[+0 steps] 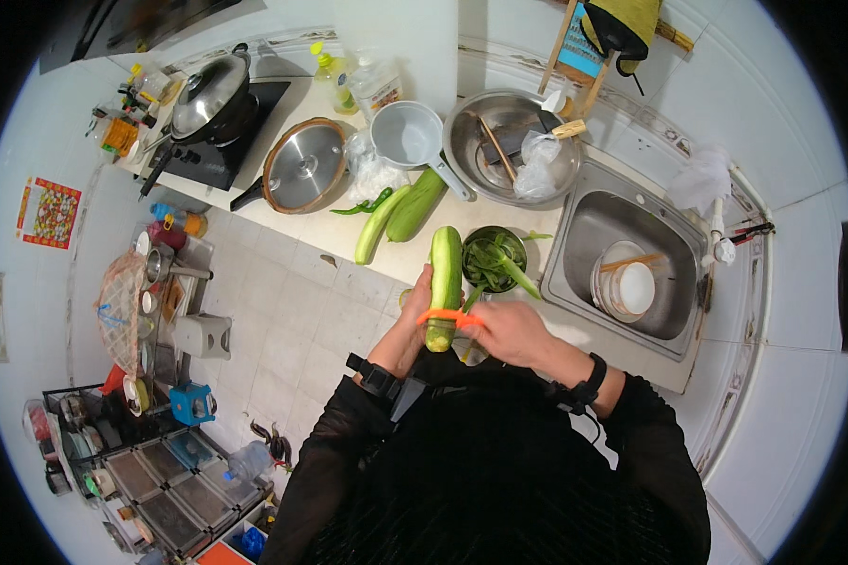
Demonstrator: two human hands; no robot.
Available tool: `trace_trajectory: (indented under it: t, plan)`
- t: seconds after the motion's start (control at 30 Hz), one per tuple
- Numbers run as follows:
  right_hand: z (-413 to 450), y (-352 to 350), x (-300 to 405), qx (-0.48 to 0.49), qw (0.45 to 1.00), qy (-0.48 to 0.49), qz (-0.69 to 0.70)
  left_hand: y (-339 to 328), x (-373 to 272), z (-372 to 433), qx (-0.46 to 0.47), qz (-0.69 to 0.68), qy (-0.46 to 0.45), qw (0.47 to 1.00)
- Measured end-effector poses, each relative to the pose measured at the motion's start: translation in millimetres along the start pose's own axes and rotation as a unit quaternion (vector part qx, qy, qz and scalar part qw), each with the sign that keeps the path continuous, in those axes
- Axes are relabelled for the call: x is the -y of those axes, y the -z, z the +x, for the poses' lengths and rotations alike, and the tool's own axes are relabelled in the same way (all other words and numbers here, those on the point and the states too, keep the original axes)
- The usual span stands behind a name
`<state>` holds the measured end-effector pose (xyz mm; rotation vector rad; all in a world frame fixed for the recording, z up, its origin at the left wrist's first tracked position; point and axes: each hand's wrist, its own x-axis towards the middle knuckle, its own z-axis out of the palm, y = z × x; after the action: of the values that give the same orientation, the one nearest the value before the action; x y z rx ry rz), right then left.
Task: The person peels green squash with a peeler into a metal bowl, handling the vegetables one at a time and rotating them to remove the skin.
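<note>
My left hand [415, 304] holds a long green gourd [446, 265] upright in the picture, partly peeled, with pale flesh showing and darker skin near its lower end. In my right hand [505, 330] is an orange peeler [446, 317], its head lying across the gourd's lower part. Just right of the gourd stands a metal bowl [494, 236] of green peelings, some hanging over its rim. Beyond the gourd, on the counter, lie an unpeeled green gourd [415, 205], a paler peeled one [379, 227] and green chili peppers [367, 205].
A grey plastic strainer [406, 134] and a large steel basin [459, 152] stand behind. To the right, a steel sink [572, 233] holds stacked bowls [634, 288] and chopsticks. A lidded pan [304, 166] and a wok on a cooktop [265, 106] are at the left.
</note>
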<state>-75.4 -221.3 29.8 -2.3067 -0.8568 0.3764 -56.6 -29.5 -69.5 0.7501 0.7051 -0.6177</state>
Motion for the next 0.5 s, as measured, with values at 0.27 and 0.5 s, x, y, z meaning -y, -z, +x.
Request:
trace_trajectory:
  t: [0.27, 0.5]
  plan:
    - [34.3, -11.3, -92.1, -0.04, 0.989, -0.131, -0.053, -24.9, -0.1, -27.0, 0.055, 0.063, 0.017, 0.996]
    - [53.7, -2.5, -117.5, -0.053, 0.98, -0.168, -0.09, -20.2, 2.9, -17.0, 0.055, 0.062, 0.026, 0.996]
